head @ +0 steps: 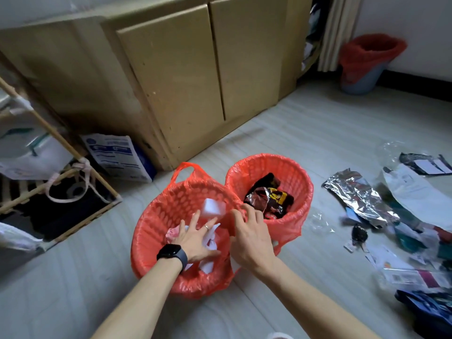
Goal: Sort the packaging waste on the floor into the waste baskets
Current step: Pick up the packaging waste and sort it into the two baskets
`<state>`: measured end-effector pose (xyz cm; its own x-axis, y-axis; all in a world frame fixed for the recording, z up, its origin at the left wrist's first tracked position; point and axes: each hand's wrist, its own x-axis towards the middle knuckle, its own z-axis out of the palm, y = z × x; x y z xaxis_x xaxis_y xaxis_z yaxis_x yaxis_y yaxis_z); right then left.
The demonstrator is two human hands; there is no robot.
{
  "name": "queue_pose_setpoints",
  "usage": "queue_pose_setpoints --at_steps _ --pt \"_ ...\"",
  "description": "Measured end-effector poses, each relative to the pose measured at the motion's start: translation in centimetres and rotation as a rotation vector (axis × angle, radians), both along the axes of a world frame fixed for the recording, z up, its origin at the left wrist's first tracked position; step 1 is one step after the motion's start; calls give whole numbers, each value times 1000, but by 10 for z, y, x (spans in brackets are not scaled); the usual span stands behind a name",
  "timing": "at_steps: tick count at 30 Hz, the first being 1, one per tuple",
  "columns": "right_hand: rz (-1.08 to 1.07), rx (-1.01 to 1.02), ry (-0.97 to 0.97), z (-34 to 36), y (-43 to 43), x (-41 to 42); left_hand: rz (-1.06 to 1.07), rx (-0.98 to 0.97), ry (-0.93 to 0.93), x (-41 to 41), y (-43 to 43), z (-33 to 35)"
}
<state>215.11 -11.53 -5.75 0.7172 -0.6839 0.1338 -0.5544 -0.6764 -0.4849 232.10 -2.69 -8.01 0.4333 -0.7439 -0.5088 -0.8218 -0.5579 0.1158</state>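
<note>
White paper scraps [208,241] lie in the left basket [151,241], under the left hand [193,238], whose fingers are spread and hold nothing. The right hand [252,238] curls at the rim where it meets the right basket [300,192]; whether it grips is unclear. Foil waste [362,199] lies on the floor [293,133], farther right.

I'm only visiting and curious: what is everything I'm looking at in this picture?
left basket: one, red-lined, floor centre
right basket: one, red-lined, beside it
paper scraps: several, white, in left basket
white block: one, white, by left fingertips
dark wrappers: few, black-red, in right basket
foil bag: one, silver, floor right
loose packaging: many, mixed, floor far right
far bin: one, blue, red liner, back right
cabinet: one, tan, behind baskets
printed bag: one, white-blue, left of cabinet
watch: one, black, left wrist
left hand: one, fingers spread, over left basket
right hand: one, fingers bent, at basket rims
</note>
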Motion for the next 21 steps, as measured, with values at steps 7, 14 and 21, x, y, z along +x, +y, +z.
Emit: queue_pose_setpoints --at_steps 7,14,21 --pt "-140 195 222 3 -9 -12 -56 42 40 -4 -3 -27" --pt "-307 379 -29 12 -26 4 -129 142 73 -1 -10 -34" --pt "-146 262 8 11 -23 25 -159 -57 70 23 19 13"
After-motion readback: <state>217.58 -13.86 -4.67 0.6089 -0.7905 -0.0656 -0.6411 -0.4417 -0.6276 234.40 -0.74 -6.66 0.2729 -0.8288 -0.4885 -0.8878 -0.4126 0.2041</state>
